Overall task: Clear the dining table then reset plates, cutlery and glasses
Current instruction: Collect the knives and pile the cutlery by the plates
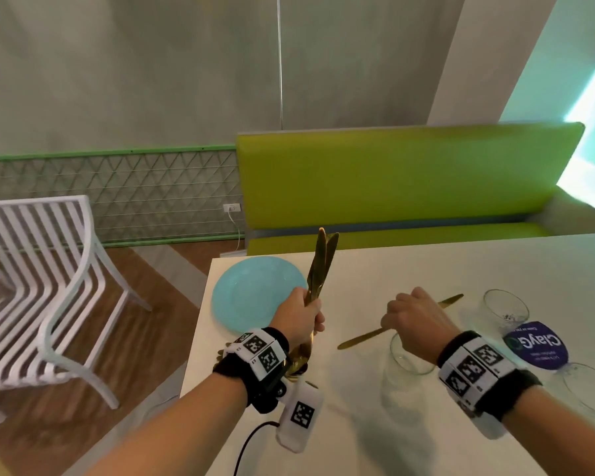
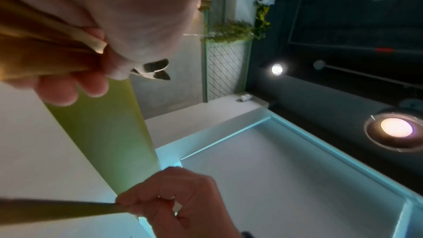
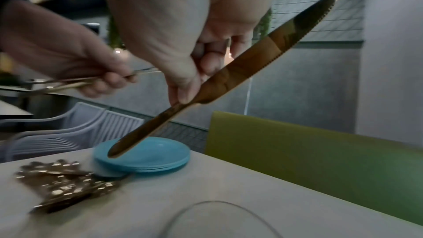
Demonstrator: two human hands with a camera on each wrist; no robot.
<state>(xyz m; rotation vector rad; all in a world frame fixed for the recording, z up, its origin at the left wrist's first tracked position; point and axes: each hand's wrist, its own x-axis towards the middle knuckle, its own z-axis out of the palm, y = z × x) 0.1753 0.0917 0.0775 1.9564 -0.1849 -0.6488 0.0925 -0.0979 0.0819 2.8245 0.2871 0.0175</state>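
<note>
My left hand [image 1: 308, 316] grips a bundle of gold knives [image 1: 321, 266] above the table, blades pointing up; the left wrist view shows the gripped knives [image 2: 45, 52] close up. My right hand [image 1: 397, 321] pinches a single gold knife [image 1: 361, 337] near where handle meets blade. In the right wrist view this knife [image 3: 240, 68] hangs tilted above the table, handle end low over the blue plates [image 3: 146, 156]. The stack of blue plates [image 1: 251, 293] sits at the white table's [image 1: 392, 269] far left corner. Three empty glasses [image 1: 505, 307] [image 1: 409, 359] [image 1: 588, 386] stand on the right.
A pile of gold cutlery [image 3: 61, 184] lies on the table near the plates. A purple round card [image 1: 536, 345] lies between the glasses. A green bench [image 1: 392, 180] runs along the far side, and a white slatted chair [image 1: 42, 286] stands to the left.
</note>
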